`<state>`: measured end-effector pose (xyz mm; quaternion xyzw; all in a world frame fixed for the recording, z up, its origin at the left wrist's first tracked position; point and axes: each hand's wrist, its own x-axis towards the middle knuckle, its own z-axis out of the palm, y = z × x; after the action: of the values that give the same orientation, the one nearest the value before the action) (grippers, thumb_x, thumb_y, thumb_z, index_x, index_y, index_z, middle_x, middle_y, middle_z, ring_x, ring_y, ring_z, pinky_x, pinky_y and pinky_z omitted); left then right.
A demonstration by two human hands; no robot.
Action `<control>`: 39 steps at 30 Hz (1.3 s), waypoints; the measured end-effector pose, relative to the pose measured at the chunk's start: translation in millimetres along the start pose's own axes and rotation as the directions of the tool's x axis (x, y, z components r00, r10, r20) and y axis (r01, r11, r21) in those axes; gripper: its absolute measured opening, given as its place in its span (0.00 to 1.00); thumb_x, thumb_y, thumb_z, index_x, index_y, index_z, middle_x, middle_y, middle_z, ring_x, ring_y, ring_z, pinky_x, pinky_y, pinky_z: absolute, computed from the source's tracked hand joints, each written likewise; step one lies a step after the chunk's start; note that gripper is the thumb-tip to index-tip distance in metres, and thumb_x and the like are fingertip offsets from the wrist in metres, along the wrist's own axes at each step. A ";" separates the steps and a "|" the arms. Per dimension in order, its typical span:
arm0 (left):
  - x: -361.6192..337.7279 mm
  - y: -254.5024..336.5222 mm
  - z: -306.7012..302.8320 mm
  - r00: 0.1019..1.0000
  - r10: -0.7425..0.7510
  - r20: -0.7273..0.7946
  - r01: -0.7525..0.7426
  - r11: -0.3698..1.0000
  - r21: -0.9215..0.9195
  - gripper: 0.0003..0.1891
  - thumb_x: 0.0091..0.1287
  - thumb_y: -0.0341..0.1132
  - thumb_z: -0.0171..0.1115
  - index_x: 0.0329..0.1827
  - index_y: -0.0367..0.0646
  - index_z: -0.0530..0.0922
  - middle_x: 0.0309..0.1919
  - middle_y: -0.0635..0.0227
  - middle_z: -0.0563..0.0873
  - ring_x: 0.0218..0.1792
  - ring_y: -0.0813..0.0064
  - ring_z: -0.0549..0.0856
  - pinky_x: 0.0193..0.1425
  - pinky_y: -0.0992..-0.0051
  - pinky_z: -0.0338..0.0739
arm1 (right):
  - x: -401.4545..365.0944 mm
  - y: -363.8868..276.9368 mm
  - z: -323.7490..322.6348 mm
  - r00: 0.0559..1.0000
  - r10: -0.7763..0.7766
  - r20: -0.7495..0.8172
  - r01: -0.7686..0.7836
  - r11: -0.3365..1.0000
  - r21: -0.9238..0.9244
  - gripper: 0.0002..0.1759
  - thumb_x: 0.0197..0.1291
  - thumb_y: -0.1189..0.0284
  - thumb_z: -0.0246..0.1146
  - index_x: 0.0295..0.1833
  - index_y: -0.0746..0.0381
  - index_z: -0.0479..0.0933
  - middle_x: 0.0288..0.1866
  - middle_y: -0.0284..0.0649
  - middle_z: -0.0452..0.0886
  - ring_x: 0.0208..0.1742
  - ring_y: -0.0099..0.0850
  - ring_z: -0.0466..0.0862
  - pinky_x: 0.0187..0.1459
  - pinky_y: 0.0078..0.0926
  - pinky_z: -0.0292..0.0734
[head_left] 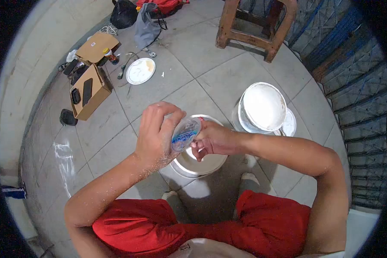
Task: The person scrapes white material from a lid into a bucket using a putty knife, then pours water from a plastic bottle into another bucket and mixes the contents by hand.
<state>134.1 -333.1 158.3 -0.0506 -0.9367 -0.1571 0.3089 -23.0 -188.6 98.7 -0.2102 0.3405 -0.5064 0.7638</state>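
Observation:
A clear plastic cup (185, 135) with blue lettering is tilted between my hands, above a white bucket (191, 173). My left hand (155, 134) curves round the cup's left side, with white specks on the wrist and forearm. From the right, my right hand (216, 138) grips the cup's edge with curled fingers. A small red spot shows by its fingertips; what it is I cannot make out. Pale material is visible inside the bucket, partly hidden by my hands and the cup.
Another bucket (262, 107), filled with white material, stands front right beside a white lid (289, 123). Farther left lie a stained round lid (140, 71), a cardboard box (94, 99) and a bottle (110, 56). A wooden stool (253, 38) stands at the back, near a metal grille (365, 99).

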 end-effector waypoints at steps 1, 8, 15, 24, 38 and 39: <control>-0.5 0.1 -0.2 1.000 0.000 0.001 0.000 1.000 0.000 0.39 0.40 0.29 0.78 0.60 0.39 0.71 0.50 0.52 0.77 0.52 0.48 0.77 0.56 0.54 0.73 | 0.7 -0.5 -0.8 1.000 -0.011 -0.009 0.011 0.999 0.037 0.04 0.68 0.74 0.55 0.43 0.61 0.75 0.32 0.32 0.78 0.35 0.30 0.85 0.41 0.33 0.85; 1.2 -0.3 0.9 0.999 -0.007 -0.034 0.006 1.000 -0.020 0.36 0.41 0.31 0.78 0.57 0.39 0.72 0.49 0.52 0.78 0.51 0.49 0.78 0.54 0.55 0.73 | -3.6 5.3 -5.9 1.000 0.004 0.007 -0.004 0.996 -0.086 0.09 0.67 0.77 0.58 0.50 0.65 0.78 0.40 0.36 0.83 0.40 0.29 0.86 0.47 0.32 0.85; 3.3 3.1 2.6 0.999 -0.005 -0.046 0.003 1.000 -0.026 0.33 0.43 0.34 0.77 0.55 0.39 0.74 0.48 0.53 0.78 0.50 0.50 0.78 0.52 0.56 0.72 | -2.1 3.5 -10.8 0.997 -0.058 -0.048 0.054 0.994 -0.095 0.09 0.68 0.78 0.57 0.51 0.66 0.77 0.40 0.40 0.83 0.37 0.31 0.86 0.47 0.32 0.85; 1.8 3.0 0.9 0.999 0.006 -0.041 -0.007 1.000 -0.027 0.32 0.44 0.34 0.77 0.54 0.38 0.75 0.49 0.54 0.78 0.50 0.51 0.78 0.51 0.56 0.72 | 0.6 14.3 -19.6 0.999 -0.044 -0.005 0.044 0.997 -0.071 0.09 0.70 0.75 0.59 0.52 0.66 0.76 0.42 0.39 0.82 0.45 0.31 0.87 0.53 0.31 0.85; 4.0 3.5 0.0 0.996 0.060 -0.066 -0.061 0.998 -0.012 0.30 0.46 0.39 0.75 0.53 0.38 0.75 0.47 0.55 0.79 0.49 0.53 0.79 0.50 0.57 0.72 | 6.9 11.5 -9.6 0.995 -0.074 -0.065 0.069 0.995 -0.079 0.14 0.66 0.75 0.61 0.55 0.68 0.76 0.42 0.42 0.83 0.45 0.34 0.88 0.45 0.33 0.87; 3.0 2.4 0.0 0.996 0.064 -0.064 -0.065 0.998 -0.006 0.30 0.46 0.39 0.75 0.53 0.37 0.75 0.46 0.55 0.79 0.49 0.53 0.79 0.50 0.57 0.72 | 7.0 11.4 -8.2 0.995 -0.073 -0.065 0.068 0.995 -0.078 0.14 0.66 0.75 0.61 0.55 0.68 0.76 0.42 0.42 0.83 0.45 0.34 0.88 0.45 0.33 0.87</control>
<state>132.2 -330.8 160.7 -0.0769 -0.9237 -0.1522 0.3432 -20.0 -190.3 83.4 -0.2335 0.3776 -0.5266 0.7249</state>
